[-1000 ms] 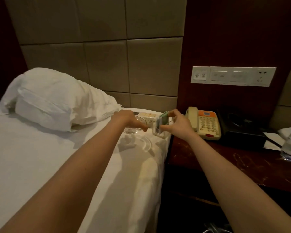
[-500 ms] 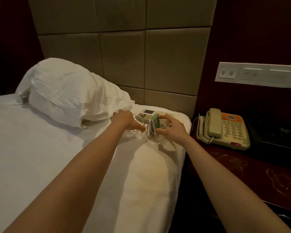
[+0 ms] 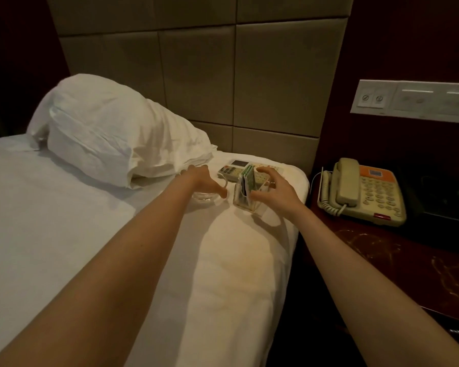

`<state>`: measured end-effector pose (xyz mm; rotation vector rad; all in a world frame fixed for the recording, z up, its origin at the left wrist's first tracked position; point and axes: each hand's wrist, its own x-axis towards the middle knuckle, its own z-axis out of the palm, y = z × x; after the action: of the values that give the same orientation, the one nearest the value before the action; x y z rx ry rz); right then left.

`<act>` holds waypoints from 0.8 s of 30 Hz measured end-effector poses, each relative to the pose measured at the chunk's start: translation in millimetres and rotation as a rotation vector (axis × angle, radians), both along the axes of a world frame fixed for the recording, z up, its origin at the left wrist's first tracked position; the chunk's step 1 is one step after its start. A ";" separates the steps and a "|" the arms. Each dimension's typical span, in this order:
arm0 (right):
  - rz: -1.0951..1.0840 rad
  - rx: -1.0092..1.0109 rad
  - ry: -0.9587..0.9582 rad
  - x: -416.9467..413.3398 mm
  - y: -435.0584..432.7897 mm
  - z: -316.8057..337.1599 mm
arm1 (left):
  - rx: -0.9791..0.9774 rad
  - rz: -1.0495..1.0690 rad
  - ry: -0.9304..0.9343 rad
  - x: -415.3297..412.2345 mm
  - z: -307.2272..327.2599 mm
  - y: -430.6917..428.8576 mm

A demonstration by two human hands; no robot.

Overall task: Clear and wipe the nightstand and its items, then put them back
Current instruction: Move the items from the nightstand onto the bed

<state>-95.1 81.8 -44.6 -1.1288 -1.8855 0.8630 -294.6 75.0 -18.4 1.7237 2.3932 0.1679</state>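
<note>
A clear acrylic holder (image 3: 245, 200) with green packets stands on the white bed (image 3: 64, 221) near its right edge. My right hand (image 3: 276, 192) hovers just right of it with fingers spread, thumb close to its side. My left hand (image 3: 204, 181) lies over a glass ashtray (image 3: 206, 196) that rests on the sheet, fingers over the far rim and thumb at the near rim. A beige remote control (image 3: 232, 169) lies behind both. The dark wooden nightstand (image 3: 382, 260) is to the right.
A beige and orange telephone (image 3: 363, 192) sits on the nightstand beside a black box (image 3: 448, 200). A white pillow (image 3: 112, 133) lies at the bed's head. A switch panel (image 3: 414, 102) is on the wall.
Both hands carried the holder and ashtray left from the nightstand edge and set them on the bed. My right hand's fingers have spread off the holder.
</note>
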 end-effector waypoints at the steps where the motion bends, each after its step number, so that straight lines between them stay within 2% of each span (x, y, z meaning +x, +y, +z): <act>1: -0.001 0.003 0.001 1.5 -1.1 1.4 | -0.003 -0.018 0.030 1.0 3.8 -1.9; 5: -0.006 -0.006 -0.034 10.1 -6.6 11.4 | 0.028 -0.098 0.180 17.9 25.7 -17.4; 8: -0.045 -0.024 -0.047 20.2 -9.8 18.7 | 0.122 -0.157 0.200 36.3 40.5 -25.3; 12: -0.102 -0.017 -0.081 43.8 -17.4 28.7 | 0.250 -0.222 0.181 69.1 57.1 -27.1; 15: -0.160 -0.026 -0.098 65.7 -21.3 33.4 | 0.221 -0.278 0.166 100.5 64.0 -24.8; 24: -0.341 -0.051 -0.107 144.9 -38.3 49.4 | 0.220 -0.446 -0.037 192.7 66.5 -20.7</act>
<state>49.9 43.5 4.8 -1.5008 -1.6928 0.6713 -101.9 54.3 48.1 2.2781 1.9601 0.4021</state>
